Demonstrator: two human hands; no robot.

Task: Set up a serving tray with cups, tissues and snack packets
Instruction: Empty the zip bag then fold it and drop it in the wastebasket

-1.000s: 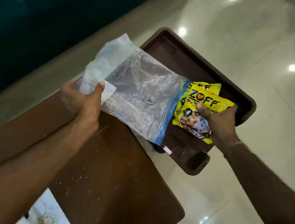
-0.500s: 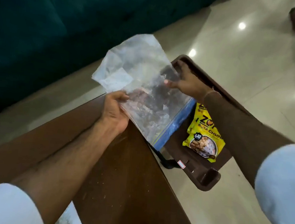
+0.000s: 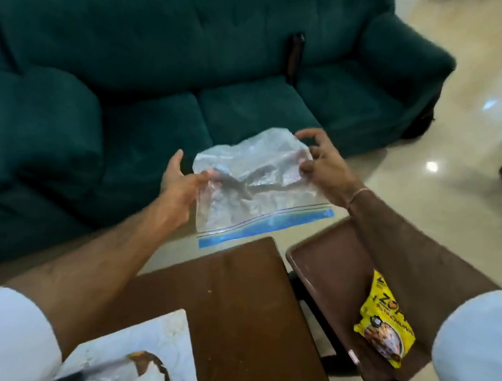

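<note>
Teal sofa (image 3: 194, 63), glossy pale floor (image 3: 456, 184), perhaps marble; wooden table (image 3: 242, 311).

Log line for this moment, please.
left hand: holds bag | right hand: holds bag | snack packet: on tray | bag: looks empty

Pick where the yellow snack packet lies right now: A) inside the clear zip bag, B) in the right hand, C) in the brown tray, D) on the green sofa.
C: the yellow snack packet lies in the brown tray, apart from both hands.

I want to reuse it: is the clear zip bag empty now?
It looks empty. The zip bag hangs limp and see-through between left hand and right hand, nothing showing inside.
</note>
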